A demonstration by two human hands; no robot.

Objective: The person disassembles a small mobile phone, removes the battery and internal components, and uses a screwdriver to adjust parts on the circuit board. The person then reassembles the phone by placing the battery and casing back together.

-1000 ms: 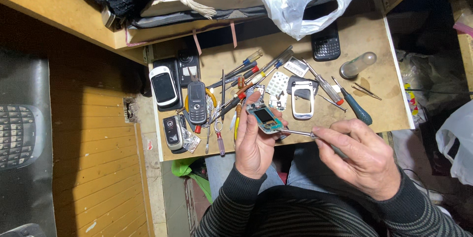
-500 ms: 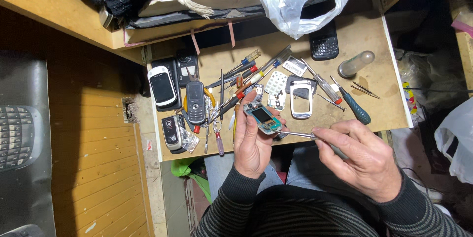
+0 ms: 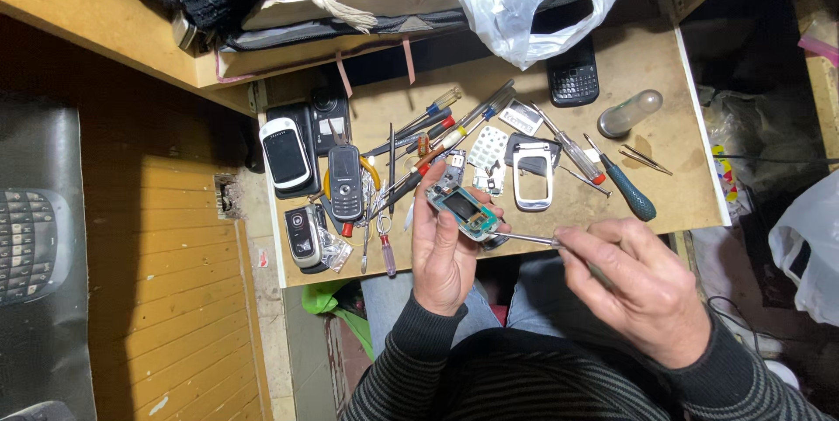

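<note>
hands at work on an opened phone over a cluttered bench

the left hand (image 3: 444, 250) holds a small opened phone body (image 3: 461, 212) up above the near edge of the wooden work board (image 3: 664, 62), fingers curled round its sides and the thumb lying along its lower edge. the phone body shows a dark screen in a teal frame and sits tilted, its upper end toward the scattered tools.

the right hand (image 3: 642, 285) is closed in a pinch on a thin metal tool (image 3: 524, 238), which runs nearly level to the left until its tip meets the lower corner of the phone body (whether it is a driver or tweezers cannot be told at this size).

on the board just beyond the hands lie a silver phone frame (image 3: 532, 176), a pale keypad sheet (image 3: 488, 147) and a fan of screwdrivers (image 3: 437, 137). a teal-handled screwdriver (image 3: 627, 187) lies to the right of the frame, with tweezers (image 3: 647, 160) and a clear capsule-shaped case (image 3: 629, 112) near it. a dark keypad phone (image 3: 573, 80) sits toward the far edge, partly under a white plastic bag (image 3: 533, 1). at the left stand a white phone (image 3: 285, 153), a dark bar phone (image 3: 345, 181) and a silver flip phone (image 3: 304, 236).
</note>
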